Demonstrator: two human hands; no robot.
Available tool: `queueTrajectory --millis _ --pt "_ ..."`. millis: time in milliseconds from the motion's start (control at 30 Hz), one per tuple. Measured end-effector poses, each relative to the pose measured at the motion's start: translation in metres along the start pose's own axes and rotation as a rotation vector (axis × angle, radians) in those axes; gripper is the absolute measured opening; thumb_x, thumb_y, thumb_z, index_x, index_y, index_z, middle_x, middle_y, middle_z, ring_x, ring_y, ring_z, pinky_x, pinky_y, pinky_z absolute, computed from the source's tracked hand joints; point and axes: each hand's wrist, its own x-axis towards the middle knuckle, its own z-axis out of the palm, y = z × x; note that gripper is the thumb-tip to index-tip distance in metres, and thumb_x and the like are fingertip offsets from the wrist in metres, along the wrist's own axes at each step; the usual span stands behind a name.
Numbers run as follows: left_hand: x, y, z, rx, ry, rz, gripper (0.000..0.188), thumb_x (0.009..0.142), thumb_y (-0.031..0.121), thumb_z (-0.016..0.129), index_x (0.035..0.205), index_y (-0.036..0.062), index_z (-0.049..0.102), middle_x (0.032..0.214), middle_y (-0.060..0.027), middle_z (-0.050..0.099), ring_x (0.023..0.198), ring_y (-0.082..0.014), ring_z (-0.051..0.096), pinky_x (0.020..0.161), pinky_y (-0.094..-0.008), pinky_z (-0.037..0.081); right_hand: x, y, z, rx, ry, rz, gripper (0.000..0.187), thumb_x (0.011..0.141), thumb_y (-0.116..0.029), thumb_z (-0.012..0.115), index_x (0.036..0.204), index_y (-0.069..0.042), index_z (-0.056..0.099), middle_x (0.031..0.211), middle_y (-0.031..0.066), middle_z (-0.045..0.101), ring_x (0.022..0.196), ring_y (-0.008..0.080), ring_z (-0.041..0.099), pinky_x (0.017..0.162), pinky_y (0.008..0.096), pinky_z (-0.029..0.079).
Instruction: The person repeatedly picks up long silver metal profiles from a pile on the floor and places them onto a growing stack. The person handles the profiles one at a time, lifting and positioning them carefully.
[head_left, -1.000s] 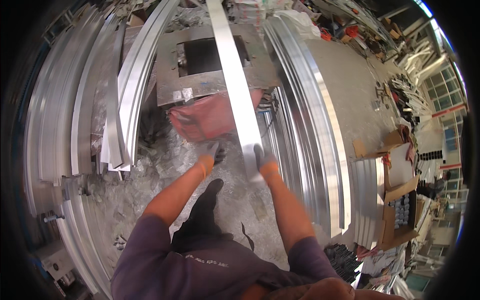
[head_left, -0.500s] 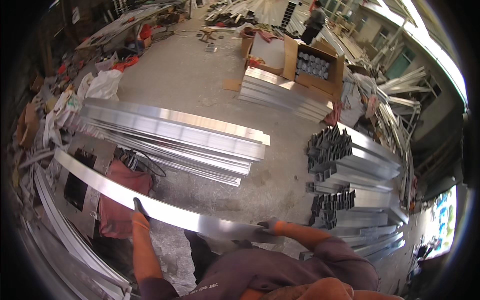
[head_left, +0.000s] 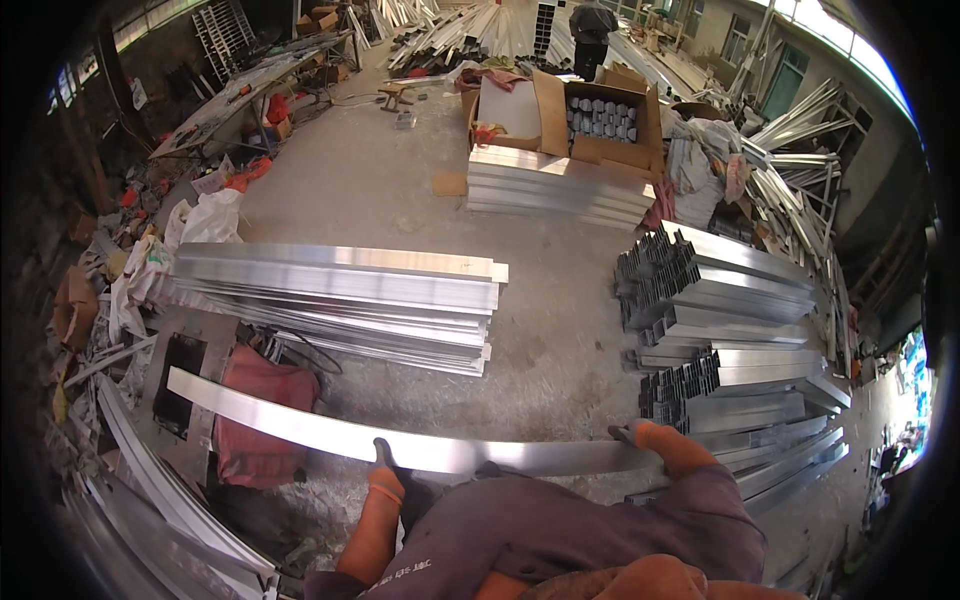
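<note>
A long, flat silvery metal profile (head_left: 300, 428) lies crosswise in front of my body. In a dark glove, my left hand (head_left: 384, 458) is closed on the profile near its middle, thumb up over the face. My right hand (head_left: 630, 433), gloved too, grips it close to its right end; those fingers are partly hidden. The profile's left end reaches over a grey metal plate with a dark opening (head_left: 181, 388). Beside that plate a red cloth cover (head_left: 262, 425) shows just behind the profile.
Ahead lies a stack of silvery profiles (head_left: 340, 290). To my right are bundled channel profiles (head_left: 740, 270) with their ends toward me. Farther off, an open cardboard box (head_left: 600, 125) of grey parts sits on more profiles, and a person (head_left: 592, 35) stands behind it. Long strips (head_left: 170, 490) lie at left.
The profile and both my hands have shifted to the right in view, and the profile's left end has come down nearer the grey plate. My grip stays on it. The view has turned slightly.
</note>
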Motion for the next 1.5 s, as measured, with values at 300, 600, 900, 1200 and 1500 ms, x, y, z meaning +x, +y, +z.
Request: queueTrajectory --millis 300,600,900,1200,1500 --pt "-0.015 -0.04 0.0 0.08 -0.482 0.243 0.088 0.089 0.084 0.037 0.141 0.0138 0.051 0.14 -0.007 0.057 0.128 -0.029 0.052 0.109 -0.0502 0.04 -0.007 0.057 0.038 -0.161 0.119 0.116 0.071 0.097 -0.066 0.037 0.121 -0.007 0.07 0.116 0.0272 0.068 0.11 0.0472 0.063 0.098 0.0507 0.047" --pt "-0.052 0.137 0.007 -0.54 -0.39 0.398 0.065 0.099 0.056 0.039 0.139 0.0074 0.056 0.145 -0.01 0.053 0.128 -0.0297 0.051 0.11 -0.0505 0.04 -0.102 -0.158 0.009 -0.438 -0.038 -0.378 0.07 0.087 -0.065 0.057 0.141 -0.022 0.055 0.103 0.0158 0.073 0.099 0.0403 0.069 0.086 0.0481 0.053" --pt "0.047 0.246 -0.104 -0.509 -0.011 0.701 0.061 0.097 0.042 0.065 0.141 0.0034 0.048 0.134 -0.0126 0.055 0.112 -0.028 0.059 0.094 -0.0426 0.052 -0.023 -0.334 0.041 -0.443 0.013 -0.69 0.061 0.078 -0.044 0.074 0.131 -0.017 0.06 0.122 0.014 0.067 0.115 0.0351 0.064 0.1 0.0454 0.05" --pt "0.066 0.453 -0.178 0.071 0.805 0.613 0.084 0.08 0.066 0.074 0.131 0.0006 0.061 0.13 -0.0162 0.065 0.108 -0.0342 0.065 0.095 -0.0476 0.052 0.054 -0.579 0.124 -0.328 0.119 -0.827 0.057 0.079 -0.04 0.071 0.127 -0.011 0.06 0.113 0.0179 0.07 0.107 0.038 0.066 0.095 0.0466 0.052" --pt "0.103 0.538 -0.211 -0.142 0.703 0.562 0.087 0.072 0.067 0.08 0.13 0.0042 0.065 0.123 -0.0136 0.069 0.099 -0.0314 0.069 0.081 -0.0502 0.057 0.051 -0.691 0.126 -0.233 0.054 -0.781 0.052 0.08 -0.029 0.069 0.127 -0.009 0.06 0.116 0.0173 0.068 0.11 0.0367 0.065 0.093 0.0467 0.052"
